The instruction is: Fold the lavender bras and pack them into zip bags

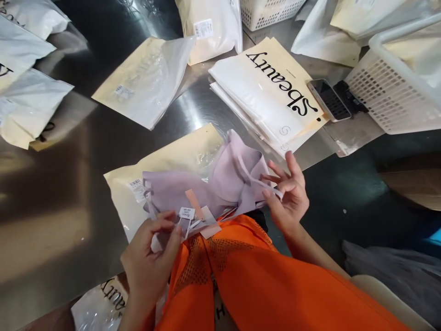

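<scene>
The lilac garment (213,184) lies stretched across the near edge of the steel table (69,184), its long axis running left to right and rising a little toward the right, partly over a cream plastic bag (165,161) beneath it. The left hand (151,257) pinches the garment's left end, beside the small white paper tags (188,214), while the right hand (289,193), fingers loosely spread, has a thin strap hooked at the bunched right end. Beyond lie a stack of printed bags (272,87), a phone (329,99) and a white basket (396,87).
</scene>
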Demonstrator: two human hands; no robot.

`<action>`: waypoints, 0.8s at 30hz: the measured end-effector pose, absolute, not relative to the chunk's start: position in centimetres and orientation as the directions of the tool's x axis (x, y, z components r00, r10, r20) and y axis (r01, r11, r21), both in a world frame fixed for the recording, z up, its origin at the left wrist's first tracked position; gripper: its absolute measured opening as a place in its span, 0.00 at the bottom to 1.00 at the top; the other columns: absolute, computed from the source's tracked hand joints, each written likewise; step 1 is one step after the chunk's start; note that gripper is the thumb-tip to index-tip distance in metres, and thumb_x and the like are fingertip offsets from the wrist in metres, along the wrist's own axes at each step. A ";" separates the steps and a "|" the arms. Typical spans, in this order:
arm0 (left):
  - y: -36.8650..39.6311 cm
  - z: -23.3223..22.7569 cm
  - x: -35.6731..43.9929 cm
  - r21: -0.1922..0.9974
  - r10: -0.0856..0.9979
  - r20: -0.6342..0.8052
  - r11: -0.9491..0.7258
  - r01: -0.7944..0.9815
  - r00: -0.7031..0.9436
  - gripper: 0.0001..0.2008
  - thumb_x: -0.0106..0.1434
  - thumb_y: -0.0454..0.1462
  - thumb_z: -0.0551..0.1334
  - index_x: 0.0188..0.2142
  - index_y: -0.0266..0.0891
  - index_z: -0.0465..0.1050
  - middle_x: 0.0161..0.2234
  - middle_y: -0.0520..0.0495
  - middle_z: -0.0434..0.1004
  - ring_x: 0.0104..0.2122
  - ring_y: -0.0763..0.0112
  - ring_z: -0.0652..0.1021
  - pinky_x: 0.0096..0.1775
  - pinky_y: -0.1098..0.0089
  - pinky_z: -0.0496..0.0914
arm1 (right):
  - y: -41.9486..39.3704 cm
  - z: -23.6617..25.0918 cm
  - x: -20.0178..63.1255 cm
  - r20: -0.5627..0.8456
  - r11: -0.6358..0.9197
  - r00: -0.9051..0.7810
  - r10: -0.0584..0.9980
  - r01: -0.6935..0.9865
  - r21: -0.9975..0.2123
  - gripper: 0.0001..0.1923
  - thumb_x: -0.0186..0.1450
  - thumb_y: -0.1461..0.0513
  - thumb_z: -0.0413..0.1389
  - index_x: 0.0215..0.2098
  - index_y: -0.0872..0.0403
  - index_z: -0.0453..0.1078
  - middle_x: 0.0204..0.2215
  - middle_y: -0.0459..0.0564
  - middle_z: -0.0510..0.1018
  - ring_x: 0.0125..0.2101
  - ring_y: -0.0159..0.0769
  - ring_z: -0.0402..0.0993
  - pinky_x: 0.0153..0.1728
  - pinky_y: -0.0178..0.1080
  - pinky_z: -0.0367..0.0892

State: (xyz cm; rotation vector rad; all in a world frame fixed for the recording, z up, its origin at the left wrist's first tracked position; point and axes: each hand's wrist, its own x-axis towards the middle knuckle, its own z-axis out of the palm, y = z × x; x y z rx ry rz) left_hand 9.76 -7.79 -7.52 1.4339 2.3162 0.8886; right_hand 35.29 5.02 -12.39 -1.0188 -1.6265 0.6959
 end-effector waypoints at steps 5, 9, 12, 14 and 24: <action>-4.0 -5.1 9.9 0.263 0.858 0.331 0.315 0.912 -0.392 0.21 0.57 0.49 0.65 0.45 0.39 0.74 0.35 0.41 0.73 0.39 0.50 0.74 0.40 0.50 0.69 | 6.2 -13.1 35.0 0.347 0.277 0.051 0.936 0.501 -0.820 0.18 0.63 0.63 0.54 0.51 0.50 0.56 0.62 0.64 0.58 0.52 0.47 0.72 0.43 0.48 0.71; -0.1 -4.7 10.7 0.187 0.908 0.389 0.085 0.979 -0.154 0.17 0.60 0.45 0.64 0.43 0.35 0.76 0.38 0.38 0.71 0.40 0.53 0.72 0.45 0.50 0.67 | 6.5 -11.7 34.9 0.475 0.552 -0.326 0.817 0.681 -0.482 0.23 0.63 0.68 0.50 0.56 0.49 0.62 0.58 0.58 0.67 0.62 0.53 0.58 0.51 0.54 0.59; 3.7 -5.7 12.2 0.240 0.960 0.279 -0.045 0.970 -0.025 0.14 0.63 0.42 0.62 0.44 0.36 0.75 0.41 0.38 0.71 0.46 0.52 0.71 0.48 0.54 0.66 | 6.5 -10.8 34.5 0.297 0.703 -0.641 0.708 0.596 -0.388 0.16 0.66 0.65 0.49 0.47 0.46 0.73 0.43 0.49 0.79 0.57 0.50 0.64 0.50 0.52 0.53; 6.2 -6.6 13.3 0.248 0.987 0.159 -0.023 0.968 -0.017 0.16 0.62 0.43 0.63 0.47 0.37 0.73 0.42 0.38 0.73 0.47 0.51 0.71 0.48 0.55 0.67 | 6.6 -10.8 34.3 0.266 0.655 -0.603 0.752 0.640 -0.401 0.12 0.68 0.62 0.50 0.41 0.50 0.76 0.36 0.49 0.80 0.49 0.47 0.68 0.48 0.50 0.52; 11.9 -8.7 16.0 0.339 0.928 -0.372 0.155 0.928 -0.019 0.19 0.57 0.51 0.65 0.30 0.36 0.78 0.28 0.40 0.79 0.32 0.57 0.78 0.31 0.66 0.65 | 7.5 -11.4 32.4 0.095 0.367 -0.356 0.930 0.915 -0.169 0.21 0.71 0.49 0.49 0.32 0.57 0.72 0.30 0.56 0.74 0.37 0.46 0.63 0.36 0.45 0.48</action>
